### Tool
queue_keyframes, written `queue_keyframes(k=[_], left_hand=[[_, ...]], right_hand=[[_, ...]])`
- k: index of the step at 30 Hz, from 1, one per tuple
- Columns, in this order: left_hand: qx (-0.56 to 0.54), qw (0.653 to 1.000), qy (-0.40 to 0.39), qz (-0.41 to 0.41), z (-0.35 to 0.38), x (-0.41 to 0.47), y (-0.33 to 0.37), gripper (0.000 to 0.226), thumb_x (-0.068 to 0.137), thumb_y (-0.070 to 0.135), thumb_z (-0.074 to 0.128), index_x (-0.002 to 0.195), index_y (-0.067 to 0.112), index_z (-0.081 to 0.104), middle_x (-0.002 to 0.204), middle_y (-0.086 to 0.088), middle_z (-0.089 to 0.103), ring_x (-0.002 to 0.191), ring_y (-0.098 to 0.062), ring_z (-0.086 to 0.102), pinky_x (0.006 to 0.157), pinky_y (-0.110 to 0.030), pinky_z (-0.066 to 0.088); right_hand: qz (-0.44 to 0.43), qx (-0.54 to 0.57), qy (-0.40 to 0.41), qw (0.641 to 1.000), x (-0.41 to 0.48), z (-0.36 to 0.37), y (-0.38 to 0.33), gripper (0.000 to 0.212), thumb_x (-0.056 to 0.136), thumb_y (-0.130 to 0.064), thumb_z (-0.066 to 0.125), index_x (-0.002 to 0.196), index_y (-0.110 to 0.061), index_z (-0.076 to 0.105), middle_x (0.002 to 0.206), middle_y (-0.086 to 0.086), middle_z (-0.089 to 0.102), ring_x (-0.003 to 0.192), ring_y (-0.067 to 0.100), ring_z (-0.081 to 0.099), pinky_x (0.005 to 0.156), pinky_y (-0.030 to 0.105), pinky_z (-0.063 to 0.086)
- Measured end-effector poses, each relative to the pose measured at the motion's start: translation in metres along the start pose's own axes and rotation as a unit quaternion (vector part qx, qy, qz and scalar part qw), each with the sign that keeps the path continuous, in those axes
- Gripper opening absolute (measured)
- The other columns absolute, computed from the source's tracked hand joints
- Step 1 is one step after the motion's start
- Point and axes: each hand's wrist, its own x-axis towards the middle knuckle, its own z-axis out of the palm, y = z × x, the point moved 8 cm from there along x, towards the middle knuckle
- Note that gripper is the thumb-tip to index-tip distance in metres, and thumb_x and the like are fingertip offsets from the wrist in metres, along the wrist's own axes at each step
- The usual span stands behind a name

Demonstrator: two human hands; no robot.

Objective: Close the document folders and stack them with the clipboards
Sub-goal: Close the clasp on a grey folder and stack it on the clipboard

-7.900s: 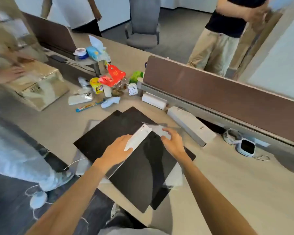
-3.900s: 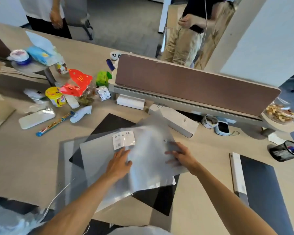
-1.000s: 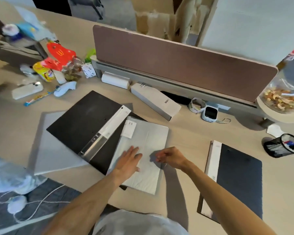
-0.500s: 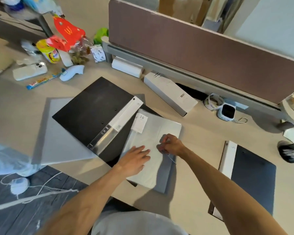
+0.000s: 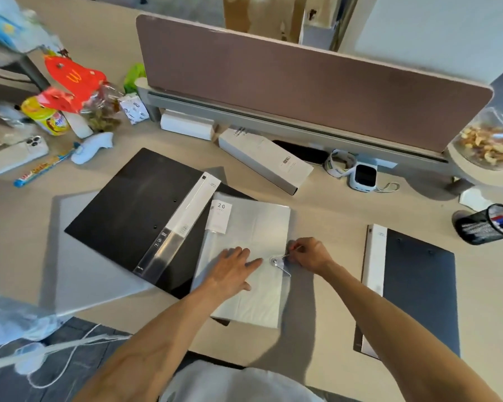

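A translucent white document folder (image 5: 253,224) lies closed on the desk in front of me, with a "20" label near its top left corner. My left hand (image 5: 230,271) presses flat on it. My right hand (image 5: 307,253) pinches the thin closure string by the round button (image 5: 274,261) at the folder's right edge. A black folder (image 5: 128,207) with a white spine lies to the left, partly under the white one, on top of a grey sheet (image 5: 79,274). Another dark folder (image 5: 415,288) with a white spine lies to the right.
A brown partition (image 5: 302,91) runs along the back. White boxes (image 5: 262,161), a tape roll (image 5: 339,163) and a small white device (image 5: 363,177) lie before it. Snacks, a phone (image 5: 15,155) and clutter fill the left; a mesh pen cup (image 5: 485,224) lies on its side at right.
My right hand has taken the closure string and pulled it to the button at the folder's right edge. My left hand stays flat on the folder. The view shifted slightly.
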Motion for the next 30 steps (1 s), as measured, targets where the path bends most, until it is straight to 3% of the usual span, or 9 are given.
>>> queue_keyframes(k=[2, 5, 8, 15, 19, 22, 26, 30], left_hand=[[0.001, 1.000, -0.007, -0.007, 0.004, 0.002, -0.002, 0.073, 0.090, 0.047, 0.056, 0.150, 0.027, 0.019, 0.141, -0.014, 0.037, 0.131, -0.034, 0.036, 0.109, -0.047, 0.033], [-0.012, 1.000, -0.013, -0.019, 0.011, 0.000, -0.004, 0.072, 0.094, 0.045, 0.050, 0.153, 0.032, 0.011, 0.161, -0.014, 0.010, 0.149, -0.036, 0.007, 0.119, -0.049, 0.019], [-0.030, 0.999, -0.025, -0.027, 0.015, -0.002, -0.004, 0.072, 0.095, 0.046, 0.047, 0.153, 0.036, 0.005, 0.164, -0.010, -0.004, 0.150, -0.033, -0.006, 0.122, -0.048, 0.011], [-0.050, 0.998, -0.032, -0.032, 0.014, 0.000, -0.005, 0.071, 0.096, 0.046, 0.046, 0.152, 0.038, 0.003, 0.164, -0.007, -0.005, 0.150, -0.031, -0.008, 0.122, -0.047, 0.007], [-0.061, 0.998, -0.020, -0.029, 0.013, -0.002, -0.007, 0.073, 0.095, 0.047, 0.046, 0.154, 0.033, 0.005, 0.164, -0.005, -0.004, 0.151, -0.028, -0.006, 0.122, -0.044, 0.007], [-0.062, 0.997, -0.014, -0.031, 0.016, -0.001, -0.009, 0.076, 0.094, 0.050, 0.046, 0.154, 0.029, 0.004, 0.164, -0.004, -0.004, 0.151, -0.027, -0.006, 0.123, -0.044, 0.007], [-0.079, 0.996, -0.017, -0.026, 0.020, -0.001, -0.012, 0.075, 0.094, 0.049, 0.048, 0.154, 0.029, 0.008, 0.164, -0.003, -0.004, 0.151, -0.027, -0.007, 0.123, -0.045, 0.005], [-0.087, 0.996, -0.010, -0.027, 0.019, -0.002, -0.012, 0.074, 0.094, 0.047, 0.050, 0.154, 0.030, 0.010, 0.164, -0.003, -0.002, 0.151, -0.027, -0.004, 0.123, -0.045, 0.006]], right_hand=[[-0.031, -0.057, -0.015, 0.998, -0.011, 0.003, 0.005, 0.008, 0.077, -0.016, 0.066, 0.077, -0.019, 0.072, 0.068, -0.003, 0.061, 0.068, 0.013, 0.055, 0.064, 0.023, 0.038], [-0.069, -0.119, -0.029, 0.990, -0.029, 0.015, 0.011, 0.009, 0.081, -0.023, 0.062, 0.082, -0.022, 0.071, 0.078, 0.004, 0.069, 0.078, 0.025, 0.063, 0.068, 0.030, 0.045], [-0.091, -0.158, -0.023, 0.983, -0.041, 0.024, 0.009, 0.014, 0.085, -0.026, 0.056, 0.091, -0.025, 0.068, 0.095, 0.006, 0.073, 0.091, 0.030, 0.064, 0.073, 0.032, 0.046], [-0.182, -0.274, -0.007, 0.944, -0.042, 0.052, -0.019, 0.022, 0.092, -0.019, 0.045, 0.102, -0.012, 0.063, 0.112, 0.008, 0.065, 0.102, 0.030, 0.062, 0.079, 0.037, 0.049], [-0.218, -0.314, 0.000, 0.924, -0.029, 0.069, -0.039, 0.026, 0.097, -0.024, 0.042, 0.105, -0.006, 0.058, 0.104, 0.011, 0.063, 0.094, 0.034, 0.065, 0.072, 0.042, 0.053], [-0.210, -0.317, 0.004, 0.925, -0.011, 0.065, -0.052, 0.031, 0.097, -0.031, 0.040, 0.105, -0.008, 0.059, 0.104, 0.010, 0.066, 0.095, 0.032, 0.065, 0.075, 0.042, 0.054], [-0.159, -0.352, -0.017, 0.922, 0.014, 0.055, -0.058, 0.029, 0.091, -0.024, 0.049, 0.114, -0.008, 0.056, 0.115, 0.011, 0.064, 0.106, 0.033, 0.061, 0.083, 0.039, 0.050], [-0.118, -0.353, -0.019, 0.928, 0.027, 0.039, -0.048, 0.028, 0.084, -0.024, 0.057, 0.110, -0.013, 0.059, 0.114, 0.007, 0.064, 0.106, 0.029, 0.060, 0.082, 0.037, 0.050]])
